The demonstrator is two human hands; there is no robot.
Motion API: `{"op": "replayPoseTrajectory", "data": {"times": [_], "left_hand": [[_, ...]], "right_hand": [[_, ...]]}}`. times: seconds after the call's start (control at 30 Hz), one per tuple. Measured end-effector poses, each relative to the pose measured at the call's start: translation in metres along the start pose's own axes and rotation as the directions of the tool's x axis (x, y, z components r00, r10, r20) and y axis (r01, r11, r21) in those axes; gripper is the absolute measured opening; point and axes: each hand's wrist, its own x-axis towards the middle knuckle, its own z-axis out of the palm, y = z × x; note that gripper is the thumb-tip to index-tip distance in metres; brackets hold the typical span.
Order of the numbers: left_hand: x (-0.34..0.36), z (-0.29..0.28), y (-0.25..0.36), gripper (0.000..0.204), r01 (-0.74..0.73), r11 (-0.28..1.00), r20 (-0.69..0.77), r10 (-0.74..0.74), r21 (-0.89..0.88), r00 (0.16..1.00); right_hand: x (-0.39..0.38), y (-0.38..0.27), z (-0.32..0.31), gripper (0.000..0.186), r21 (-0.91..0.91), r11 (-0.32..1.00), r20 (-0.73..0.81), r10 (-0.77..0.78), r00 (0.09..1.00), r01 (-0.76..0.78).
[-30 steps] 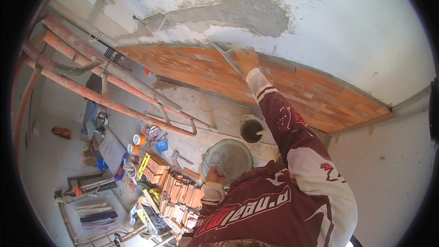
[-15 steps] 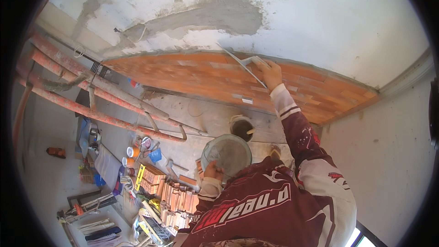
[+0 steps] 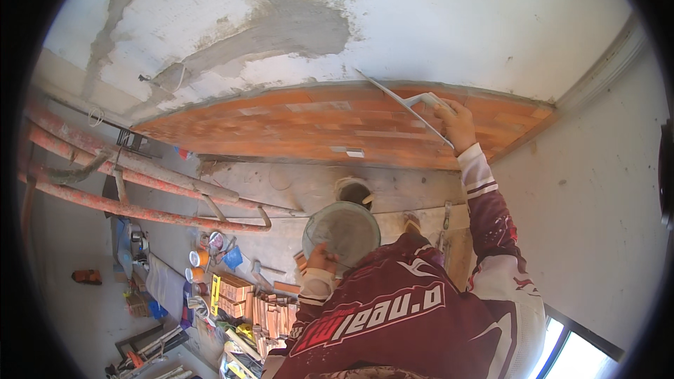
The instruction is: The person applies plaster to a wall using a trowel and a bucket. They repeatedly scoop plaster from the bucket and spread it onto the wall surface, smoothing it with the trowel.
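Observation:
My right hand (image 3: 458,125) is closed round the handle of a plastering trowel (image 3: 404,104). The trowel's long thin blade shows nearly edge-on, its far tip by the line where white plaster meets the orange brick tile facing (image 3: 302,123). Lower down, my left hand (image 3: 323,258) grips the near-left rim of a round grey bucket (image 3: 372,228) in front of my body. Grey mortar (image 3: 340,235) shows inside it. Whether the trowel touches the wall I cannot tell.
A second bucket (image 3: 340,184) with dark contents stands on the floor beyond. Red scaffold tubes (image 3: 168,207) stretch across the left. Stacked bricks (image 3: 270,312), a yellow level (image 3: 215,295) and orange-and-white pails (image 3: 199,258) lie lower left. Grey patches (image 3: 298,24) mark the white wall.
My right hand and the trowel have moved to the right along the wall. The whole view has shifted, with the wall and scaffold now further left. My left hand still grips the bucket.

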Motion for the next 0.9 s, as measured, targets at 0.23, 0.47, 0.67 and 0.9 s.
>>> {"op": "replayPoseTrajectory", "data": {"times": [0.23,0.47,0.67,0.9], "left_hand": [[-0.007,0.021,0.002,0.012,0.025,1.0,0.036,-0.025,0.015,0.999],[0.013,0.014,-0.005,0.01,0.049,0.998,0.037,-0.05,0.036,0.998],[0.008,0.033,-0.008,0.01,0.04,0.998,-0.001,-0.04,0.055,0.999],[0.003,0.053,-0.012,0.011,0.039,0.998,-0.028,-0.037,0.051,0.999]], "right_hand": [[-0.012,-0.01,-0.054,0.034,-0.114,0.993,-0.027,0.01,1.0,-0.013],[-0.027,-0.024,-0.086,0.034,-0.211,0.977,-0.089,-0.061,0.994,0.041],[-0.027,-0.013,-0.123,0.032,-0.31,0.939,-0.108,-0.189,0.976,0.147],[-0.034,-0.017,-0.147,0.032,-0.433,0.87,-0.097,-0.307,0.947,0.238]]}}
